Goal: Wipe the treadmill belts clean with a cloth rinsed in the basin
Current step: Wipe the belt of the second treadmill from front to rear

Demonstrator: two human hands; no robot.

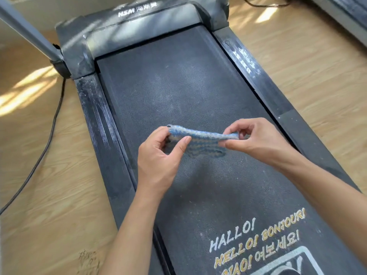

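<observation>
A blue and white striped cloth [204, 142] is stretched between my two hands above the dusty black treadmill belt [178, 82]. My left hand [160, 155] pinches the cloth's left end between thumb and fingers. My right hand [256, 137] pinches its right end. The cloth sags a little toward the belt between them. Printed greetings [256, 239] show on the belt near me. No basin is in view.
Dusty side rails [99, 120] run along both sides of the belt, with the motor cover [139, 24] at the far end. A grey upright [25, 30] rises at the left. A black cable [47, 139] lies on the wooden floor. Another machine's edge [345, 14] is at top right.
</observation>
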